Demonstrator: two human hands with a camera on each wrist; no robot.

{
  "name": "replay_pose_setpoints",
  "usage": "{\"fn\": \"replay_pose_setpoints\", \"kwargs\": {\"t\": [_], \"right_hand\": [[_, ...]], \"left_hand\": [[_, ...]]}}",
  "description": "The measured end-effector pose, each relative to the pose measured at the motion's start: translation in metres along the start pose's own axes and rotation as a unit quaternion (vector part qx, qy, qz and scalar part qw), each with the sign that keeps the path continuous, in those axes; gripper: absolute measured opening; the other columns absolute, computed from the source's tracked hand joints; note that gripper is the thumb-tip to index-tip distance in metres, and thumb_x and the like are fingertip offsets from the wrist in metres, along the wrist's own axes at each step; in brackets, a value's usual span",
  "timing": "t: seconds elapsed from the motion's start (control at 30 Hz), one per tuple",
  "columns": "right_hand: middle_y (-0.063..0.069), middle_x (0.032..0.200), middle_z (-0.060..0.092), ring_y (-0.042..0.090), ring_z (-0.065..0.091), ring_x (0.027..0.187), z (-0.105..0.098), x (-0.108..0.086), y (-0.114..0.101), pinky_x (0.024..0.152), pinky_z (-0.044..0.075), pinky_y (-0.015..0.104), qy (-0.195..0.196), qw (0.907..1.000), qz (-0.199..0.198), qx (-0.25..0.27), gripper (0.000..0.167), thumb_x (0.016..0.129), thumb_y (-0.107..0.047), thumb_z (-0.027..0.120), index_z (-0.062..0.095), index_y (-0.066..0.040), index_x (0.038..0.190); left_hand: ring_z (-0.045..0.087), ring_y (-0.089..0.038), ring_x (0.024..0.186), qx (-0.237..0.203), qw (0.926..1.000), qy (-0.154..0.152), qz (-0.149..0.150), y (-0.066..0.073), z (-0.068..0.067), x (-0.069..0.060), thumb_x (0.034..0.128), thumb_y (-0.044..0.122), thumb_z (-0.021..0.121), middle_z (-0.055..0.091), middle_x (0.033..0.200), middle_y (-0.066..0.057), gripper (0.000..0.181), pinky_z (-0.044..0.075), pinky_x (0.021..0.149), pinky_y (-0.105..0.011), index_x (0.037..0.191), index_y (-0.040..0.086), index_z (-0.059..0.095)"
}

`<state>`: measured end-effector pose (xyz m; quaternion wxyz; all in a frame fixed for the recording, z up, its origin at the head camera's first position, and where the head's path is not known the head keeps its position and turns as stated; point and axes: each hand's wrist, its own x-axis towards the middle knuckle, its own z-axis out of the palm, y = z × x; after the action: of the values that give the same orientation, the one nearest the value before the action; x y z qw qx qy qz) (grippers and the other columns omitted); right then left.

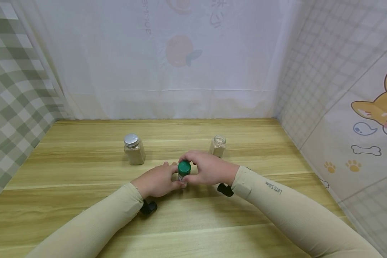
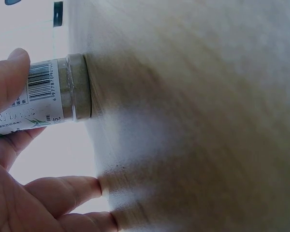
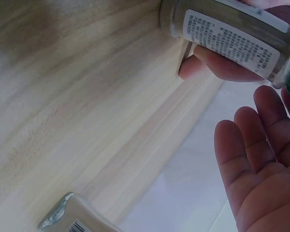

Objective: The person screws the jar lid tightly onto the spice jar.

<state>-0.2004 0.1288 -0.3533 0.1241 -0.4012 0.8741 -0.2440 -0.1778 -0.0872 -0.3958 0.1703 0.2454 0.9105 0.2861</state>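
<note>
While the left hand [image 1: 157, 181] grips a green-capped jar [image 2: 43, 96] round its labelled body, thumb on one side and a finger on the other, two more of its fingers reach out with their tips against the bench [image 1: 84, 182]. The right hand [image 1: 209, 167] bends its thumb and forefinger round either side of the jar near the cap; its remaining fingers spread loosely, apart from the label. The jar stands upright near the middle of the bench, well apart from the far, left and right edges. Bare wood lies between the hands and both side edges. Beyond the left hand stands a silver-lidded square jar [image 1: 135, 152] of tan powder; just beyond the right hand, an uncapped jar [image 1: 217, 145] shows its open mouth. Both leave a strip of wood before the far edge.

The surface is yellowish, with wood grain running crosswise. A white curtain [image 1: 116, 53] with faint fruit prints rises along the far edge, a green-and-white checked cloth [image 1: 19, 96] hangs at the left, and a sheet printed with a cartoon dog [image 1: 385, 102] borders the right edge. Cream sleeves [image 1: 93, 222] cover both forearms.
</note>
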Motion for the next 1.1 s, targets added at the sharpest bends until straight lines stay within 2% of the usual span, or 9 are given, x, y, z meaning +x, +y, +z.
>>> {"fn": "replay_pose_setpoints", "kwargs": {"t": [0.17, 0.3, 0.5, 0.57, 0.67, 0.77, 0.93, 1.1], "right_hand": [[-0.003, 0.117, 0.068, 0.014, 0.065, 0.113, -0.0015, -0.0005, -0.0010, 0.103, 0.054, 0.037, 0.000, 0.9999, -0.010, 0.001, 0.026, 0.096, -0.017, 0.074, 0.066, -0.012, 0.120], [-0.003, 0.111, 0.068, 0.014, 0.065, 0.110, -0.0012, -0.0006, -0.0026, 0.102, 0.054, 0.037, 0.003, 1.0000, -0.007, -0.001, 0.019, 0.096, -0.016, 0.074, 0.066, -0.013, 0.112], [-0.003, 0.110, 0.068, 0.013, 0.064, 0.105, 0.0004, -0.0001, -0.0027, 0.096, 0.055, 0.037, 0.006, 1.0000, 0.005, 0.002, 0.018, 0.096, -0.019, 0.076, 0.065, -0.013, 0.109], [-0.002, 0.114, 0.069, 0.014, 0.065, 0.107, 0.0007, -0.0002, -0.0022, 0.098, 0.056, 0.038, 0.005, 0.9999, 0.011, 0.003, 0.023, 0.095, -0.020, 0.077, 0.066, -0.012, 0.114], [0.001, 0.123, 0.070, 0.016, 0.066, 0.116, 0.0000, -0.0009, -0.0012, 0.106, 0.054, 0.040, 0.000, 0.9999, 0.013, 0.001, 0.041, 0.095, -0.023, 0.079, 0.064, -0.008, 0.130], [0.004, 0.131, 0.069, 0.020, 0.065, 0.125, -0.0015, -0.0013, 0.0003, 0.111, 0.052, 0.041, -0.002, 1.0000, -0.005, -0.008, 0.052, 0.095, -0.022, 0.079, 0.060, -0.006, 0.141], [0.001, 0.130, 0.069, 0.019, 0.064, 0.123, -0.0029, -0.0005, 0.0014, 0.109, 0.053, 0.039, -0.001, 0.9992, -0.033, -0.022, 0.041, 0.096, -0.019, 0.077, 0.065, -0.010, 0.134], [-0.002, 0.121, 0.069, 0.016, 0.064, 0.120, -0.0022, 0.0005, 0.0008, 0.107, 0.053, 0.038, -0.004, 0.9998, -0.015, -0.015, 0.028, 0.096, -0.019, 0.075, 0.066, -0.013, 0.123]], "left_hand": [[0.043, -0.050, 0.148, -0.003, 1.0000, -0.002, 0.000, 0.0007, -0.0001, 0.0005, 0.0998, 0.040, 0.073, 0.069, 0.140, -0.013, 0.023, 0.028, 0.128, -0.058, 0.117, 0.028, 0.065], [0.042, -0.054, 0.148, -0.001, 1.0000, -0.001, -0.003, 0.0012, -0.0005, -0.0002, 0.0998, 0.042, 0.073, 0.068, 0.142, -0.015, 0.023, 0.030, 0.126, -0.060, 0.117, 0.029, 0.065], [0.041, -0.056, 0.147, 0.003, 1.0000, 0.002, -0.003, 0.0013, -0.0005, -0.0004, 0.0998, 0.042, 0.073, 0.069, 0.140, -0.015, 0.022, 0.032, 0.125, -0.061, 0.115, 0.029, 0.065], [0.041, -0.056, 0.147, 0.004, 1.0000, 0.001, -0.004, 0.0008, -0.0005, -0.0001, 0.0998, 0.043, 0.073, 0.069, 0.140, -0.016, 0.021, 0.032, 0.125, -0.061, 0.114, 0.029, 0.065], [0.040, -0.056, 0.148, 0.003, 1.0000, 0.000, -0.009, 0.0004, -0.0001, 0.0003, 0.0993, 0.043, 0.074, 0.070, 0.138, -0.016, 0.021, 0.033, 0.125, -0.061, 0.113, 0.029, 0.066], [0.043, -0.053, 0.148, 0.003, 0.9999, 0.000, -0.010, -0.0001, 0.0005, 0.0011, 0.0992, 0.042, 0.074, 0.072, 0.135, -0.014, 0.024, 0.032, 0.126, -0.059, 0.116, 0.028, 0.067], [0.048, -0.046, 0.146, 0.004, 1.0000, 0.000, -0.005, -0.0011, 0.0009, 0.0018, 0.0997, 0.042, 0.073, 0.073, 0.134, -0.012, 0.027, 0.028, 0.129, -0.055, 0.119, 0.024, 0.067], [0.046, -0.048, 0.147, 0.005, 0.9999, -0.004, -0.011, -0.0009, 0.0008, 0.0007, 0.0994, 0.043, 0.073, 0.073, 0.132, -0.013, 0.022, 0.028, 0.128, -0.056, 0.113, 0.027, 0.066]]}}
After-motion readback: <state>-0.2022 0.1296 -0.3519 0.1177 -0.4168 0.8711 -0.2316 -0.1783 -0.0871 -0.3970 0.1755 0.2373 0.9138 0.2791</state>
